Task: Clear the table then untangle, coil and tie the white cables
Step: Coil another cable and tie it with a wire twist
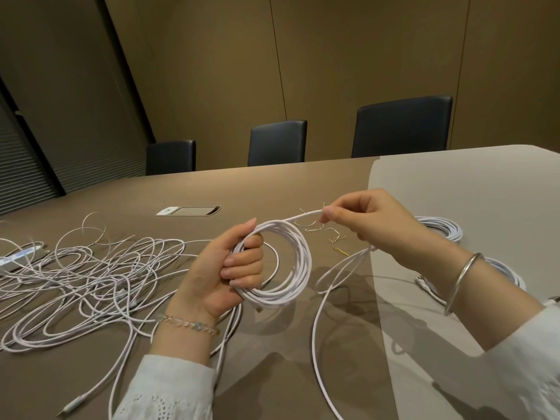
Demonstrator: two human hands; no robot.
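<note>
Both hands grip cable: left [225, 268] holds the coil [281, 262], right [375, 219] pinches its strand.

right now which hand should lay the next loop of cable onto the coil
Right hand: it already pinches the free cable leading off the coil, while the left hand grips the coil.

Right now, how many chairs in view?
3, all behind the table's far edge: left chair, middle chair, right chair. Only their backs show; more may sit outside the frame.
</note>
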